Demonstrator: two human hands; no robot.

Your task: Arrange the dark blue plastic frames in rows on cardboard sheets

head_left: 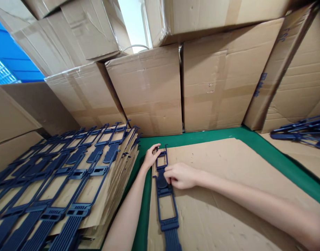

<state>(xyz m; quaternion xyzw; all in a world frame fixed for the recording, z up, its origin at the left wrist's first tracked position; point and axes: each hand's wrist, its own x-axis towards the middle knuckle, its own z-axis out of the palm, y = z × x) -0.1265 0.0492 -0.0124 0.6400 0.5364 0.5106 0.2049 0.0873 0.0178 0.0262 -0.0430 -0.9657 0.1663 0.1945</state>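
Observation:
A long dark blue plastic frame (167,223) lies flat along the left side of a cardboard sheet (217,167). It has open rectangular windows, a ribbed pad midway and a ribbed strip running out at the bottom of the view. My left hand (151,157) grips the frame's far end at its left corner, thumb and fingers curled about the edge. With fingers curled in, my right hand (181,175) holds the right edge of the frame beside the ribbed pad. Its fingertips are partly hidden.
On the left stands a tall stack of cardboard sheets (123,174) topped with rows of similar blue frames (78,173). More blue parts (303,131) lie at right on cardboard. Taped cartons (152,90) wall off the back of the green table (209,135).

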